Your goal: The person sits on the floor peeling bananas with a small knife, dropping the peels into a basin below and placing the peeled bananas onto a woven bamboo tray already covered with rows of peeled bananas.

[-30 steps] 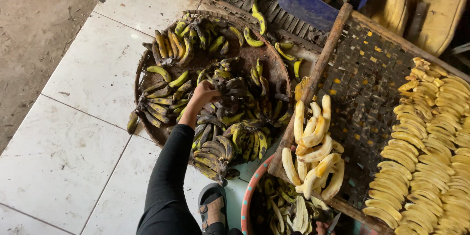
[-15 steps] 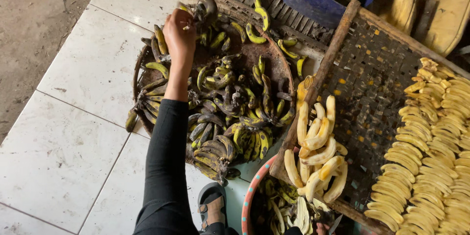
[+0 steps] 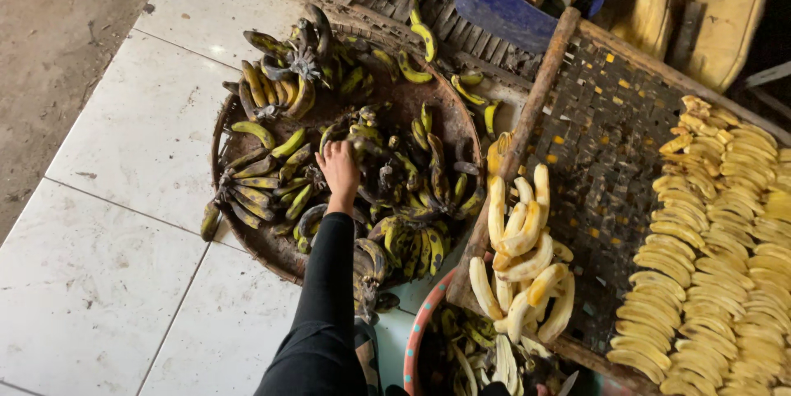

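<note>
Banana bunches (image 3: 412,223), blackened green, heaped in round woven tray (image 3: 221,128) on tiled floor, long axes fanned every way. Left hand (image 3: 339,172) palm-down mid-heap, fingers curled among fruit, grip impossible to tell; right hand out of sight. Seemingly choosing 1 bunch, calling for a firm hold at the stem; peeled bananas (image 3: 523,256) beyond, to the right.

soft, even daylight is cast across the scene, brightest on the pale floor tiles (image 3: 124,157) at the left. the top right corner is left dim. shadows are faint, no glare is seen, and focus is kept sharp throughout.
</note>
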